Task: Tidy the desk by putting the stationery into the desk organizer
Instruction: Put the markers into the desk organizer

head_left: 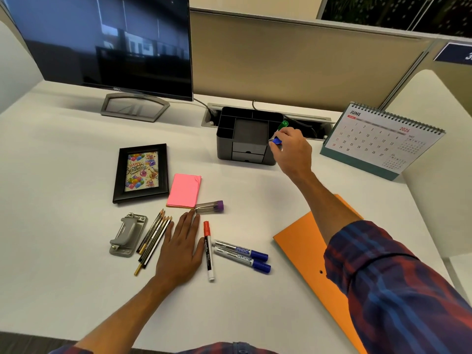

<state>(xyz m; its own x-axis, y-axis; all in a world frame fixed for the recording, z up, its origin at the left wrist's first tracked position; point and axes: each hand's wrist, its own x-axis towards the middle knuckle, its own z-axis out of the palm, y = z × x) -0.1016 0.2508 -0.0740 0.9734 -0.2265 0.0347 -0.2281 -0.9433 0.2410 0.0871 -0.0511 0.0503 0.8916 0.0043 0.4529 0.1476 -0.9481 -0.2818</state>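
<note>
The black desk organizer (231, 126) stands at the back of the desk, with a green-capped marker (283, 125) upright in its right compartment. My right hand (292, 152) is at the organizer's right side and pinches a blue-capped marker (276, 141). My left hand (180, 247) rests flat on the desk, fingers straight. Around it lie several pencils (153, 238), a red-capped marker (208, 249), two blue-capped markers (242, 255), a clear tube with a purple cap (210, 207) and a pink sticky-note pad (184, 190).
A grey hole punch (127, 235) lies left of the pencils. A black photo frame (141, 172) lies behind them. An orange folder (306, 251) lies under my right arm. A desk calendar (378, 139) stands at the right, a monitor (107, 42) at the back left.
</note>
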